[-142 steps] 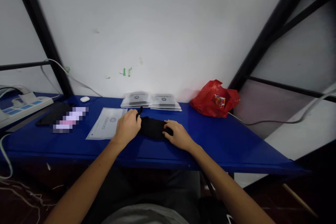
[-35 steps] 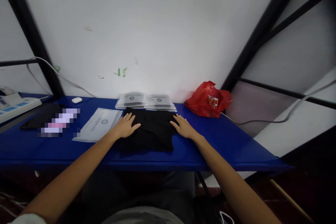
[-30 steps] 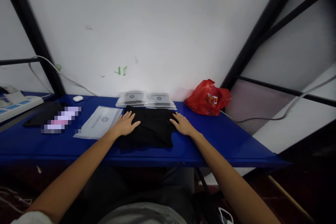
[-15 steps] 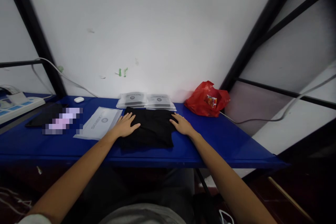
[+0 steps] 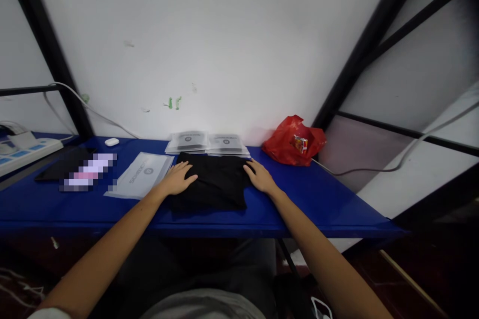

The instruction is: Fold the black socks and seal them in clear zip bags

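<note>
A black piece of cloth (image 5: 217, 184), perhaps a garment, lies spread on the blue table (image 5: 318, 209) in front of me. My left hand (image 5: 178, 179) rests on its left edge, fingers apart and palm down. At the cloth's upper right edge, my right hand (image 5: 259, 176) lies flat with the fingers loosely spread and the thumb apart. Just left of my left hand is a flat, frosted plastic bag (image 5: 140, 177) with a printed logo. Behind the cloth, two stacks of similar packages, a left stack (image 5: 187, 142) and a right stack (image 5: 227, 144), stand by the wall.
A red plastic bag (image 5: 286, 147) with a small wrapper sits at the back right. On the left lie a white earbud case (image 5: 112, 142), a dark flat device (image 5: 56, 165), a pixelated patch and a white power strip (image 5: 32, 153). Black metal posts flank the table.
The fingers of my left hand have drawn slightly closer together. My right hand has shifted slightly at the cloth's edge. The cloth looks a little smoother; otherwise things stay in place.
</note>
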`<control>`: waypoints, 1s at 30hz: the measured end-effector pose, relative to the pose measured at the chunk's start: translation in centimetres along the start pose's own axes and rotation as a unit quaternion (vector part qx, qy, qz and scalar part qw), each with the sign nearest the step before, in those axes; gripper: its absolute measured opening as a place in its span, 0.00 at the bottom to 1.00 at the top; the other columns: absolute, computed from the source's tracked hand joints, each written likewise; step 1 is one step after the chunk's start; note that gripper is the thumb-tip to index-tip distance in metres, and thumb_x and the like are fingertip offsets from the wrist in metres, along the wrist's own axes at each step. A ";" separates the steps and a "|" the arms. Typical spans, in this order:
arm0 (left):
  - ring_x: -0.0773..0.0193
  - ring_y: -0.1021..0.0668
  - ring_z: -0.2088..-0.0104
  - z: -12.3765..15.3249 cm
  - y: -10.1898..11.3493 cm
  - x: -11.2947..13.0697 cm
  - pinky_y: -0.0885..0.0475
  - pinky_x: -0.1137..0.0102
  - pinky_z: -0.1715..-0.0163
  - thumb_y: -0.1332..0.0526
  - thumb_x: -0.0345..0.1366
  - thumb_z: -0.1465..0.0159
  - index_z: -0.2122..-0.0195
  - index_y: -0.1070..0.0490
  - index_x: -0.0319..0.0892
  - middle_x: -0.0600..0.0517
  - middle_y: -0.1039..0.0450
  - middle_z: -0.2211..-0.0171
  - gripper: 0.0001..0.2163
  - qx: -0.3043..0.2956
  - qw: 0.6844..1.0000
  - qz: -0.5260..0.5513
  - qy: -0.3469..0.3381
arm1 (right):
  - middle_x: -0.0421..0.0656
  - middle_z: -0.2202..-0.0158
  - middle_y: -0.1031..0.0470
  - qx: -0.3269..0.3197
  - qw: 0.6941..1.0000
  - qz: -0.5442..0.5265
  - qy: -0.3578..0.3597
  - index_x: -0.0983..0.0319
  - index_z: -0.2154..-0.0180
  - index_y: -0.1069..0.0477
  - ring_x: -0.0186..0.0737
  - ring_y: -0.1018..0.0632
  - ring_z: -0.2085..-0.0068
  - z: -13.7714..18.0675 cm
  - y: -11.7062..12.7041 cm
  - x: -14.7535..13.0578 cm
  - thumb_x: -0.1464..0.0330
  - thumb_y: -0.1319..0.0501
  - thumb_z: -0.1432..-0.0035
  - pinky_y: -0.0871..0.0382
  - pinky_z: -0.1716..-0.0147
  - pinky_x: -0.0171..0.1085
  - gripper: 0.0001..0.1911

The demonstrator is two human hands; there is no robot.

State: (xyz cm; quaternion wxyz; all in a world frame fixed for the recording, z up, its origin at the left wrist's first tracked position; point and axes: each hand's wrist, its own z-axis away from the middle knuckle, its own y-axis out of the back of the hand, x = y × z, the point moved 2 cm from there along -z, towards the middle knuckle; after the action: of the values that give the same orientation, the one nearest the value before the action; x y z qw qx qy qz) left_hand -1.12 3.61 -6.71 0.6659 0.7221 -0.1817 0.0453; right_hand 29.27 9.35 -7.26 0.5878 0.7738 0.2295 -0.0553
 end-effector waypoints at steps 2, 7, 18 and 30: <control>0.52 0.45 0.37 -0.1 -0.1 -0.1 0.50 0.60 0.40 0.55 0.53 0.38 0.41 0.42 0.37 0.42 0.48 0.37 0.30 0.006 1.000 -0.005 -0.004 | 0.53 0.40 0.41 0.004 1.000 0.000 0.001 0.67 0.45 0.37 0.46 0.40 0.38 0.2 0.1 -0.1 0.56 0.55 0.37 0.48 0.40 0.45 0.28; 0.52 0.40 0.40 0.2 0.8 0.7 0.46 0.62 0.41 0.51 0.46 0.37 0.44 0.38 0.33 0.40 0.41 0.40 0.25 0.049 0.998 -0.011 -0.039 | 0.52 0.39 0.41 0.065 0.997 0.033 0.029 0.65 0.49 0.33 0.47 0.41 0.38 0.7 1.1 -1.4 0.60 0.50 0.39 0.50 0.40 0.49 0.22; 0.55 0.26 0.59 8.1 3.7 5.8 0.33 0.63 0.60 0.49 0.48 0.37 0.57 0.28 0.42 0.46 0.28 0.60 0.18 -0.014 0.990 -0.057 -0.128 | 0.49 0.40 0.38 -0.039 0.961 -0.029 0.274 0.60 0.66 0.27 0.49 0.40 0.39 7.7 2.8 -11.0 0.57 0.42 0.44 0.48 0.41 0.52 0.14; 0.58 0.27 0.54 10.1 3.2 2.4 0.34 0.63 0.54 0.51 0.29 0.39 0.48 0.36 0.43 0.47 0.30 0.53 0.18 -0.004 0.989 -0.070 -0.130 | 0.49 0.43 0.35 -0.082 0.963 0.020 0.254 0.60 0.55 0.29 0.48 0.38 0.39 9.1 3.4 -9.0 0.71 0.43 0.47 0.49 0.41 0.54 0.16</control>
State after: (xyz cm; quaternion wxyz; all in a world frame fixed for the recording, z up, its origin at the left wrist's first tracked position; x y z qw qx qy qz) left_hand -1.69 -6.85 -4.09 0.6415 0.7299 -0.2157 -0.0961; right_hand 24.38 -2.45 -3.87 0.5726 0.7160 0.3595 0.1740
